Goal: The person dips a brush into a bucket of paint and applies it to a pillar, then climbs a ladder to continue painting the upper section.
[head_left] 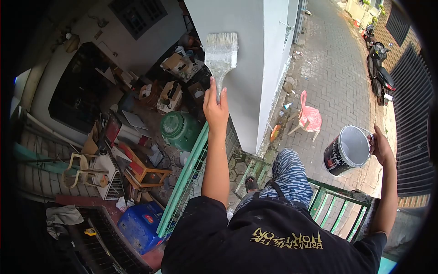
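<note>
My left hand (215, 107) is raised and grips the handle of a wide paintbrush (221, 52). Its pale bristles lie against the grey pillar (255, 77) in front of me. My right hand (381, 146) is stretched out to the right and holds a black paint bucket (349, 150) by its rim, tilted so its grey inside shows. I stand high up. My leg in blue patterned trousers (292, 176) rests on top of a green metal fence (187, 178).
Far below on the left is a cluttered yard with a green barrel (180, 130), a blue crate (139, 223), boxes and wooden furniture. On the right a brick-paved lane holds a pink plastic chair (309, 118) and a parked motorcycle (381, 73).
</note>
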Tool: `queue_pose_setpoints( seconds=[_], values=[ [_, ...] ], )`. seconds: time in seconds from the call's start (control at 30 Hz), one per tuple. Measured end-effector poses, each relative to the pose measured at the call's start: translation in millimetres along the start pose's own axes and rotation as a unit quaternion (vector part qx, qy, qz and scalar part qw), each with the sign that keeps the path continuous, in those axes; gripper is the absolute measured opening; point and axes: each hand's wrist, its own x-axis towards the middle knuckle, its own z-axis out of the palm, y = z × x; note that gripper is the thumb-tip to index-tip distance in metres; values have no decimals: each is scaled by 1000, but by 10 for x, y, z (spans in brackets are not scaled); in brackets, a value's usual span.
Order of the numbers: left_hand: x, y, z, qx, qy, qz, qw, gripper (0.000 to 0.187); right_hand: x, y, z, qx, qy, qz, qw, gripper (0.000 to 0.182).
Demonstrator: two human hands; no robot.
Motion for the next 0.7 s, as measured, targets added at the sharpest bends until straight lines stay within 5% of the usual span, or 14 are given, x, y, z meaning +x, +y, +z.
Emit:
queue_pose_setpoints(
  seconds=[0.07, 0.3, 0.4, 0.53, 0.63, 0.7],
  values=[
    [-51, -114, 116, 18, -65, -37, 997, 46, 0, 6, 5, 1, 6, -2, 1000, 55],
    [-1166, -923, 306, 31, -77, -16, 996, 42, -16, -19, 26, -15, -3, 3, 1000, 55],
    [-1410, -1017, 144, 81, -226, -171, 956, 45, -15, -27, 34, -18, -5, -2, 1000, 55],
    [-972, -735, -60, 210, -368, -301, 854, 47, 0, -20, 38, -22, -9, 4, 1000, 55],
    [-484, -629, -133, 279, -444, -250, 814, 43, 4, -11, 25, -21, -11, 2, 1000, 55],
    [-253, -683, -116, 254, -404, -228, 849, 42, -13, -24, 35, -25, -11, -6, 1000, 56]
  ],
)
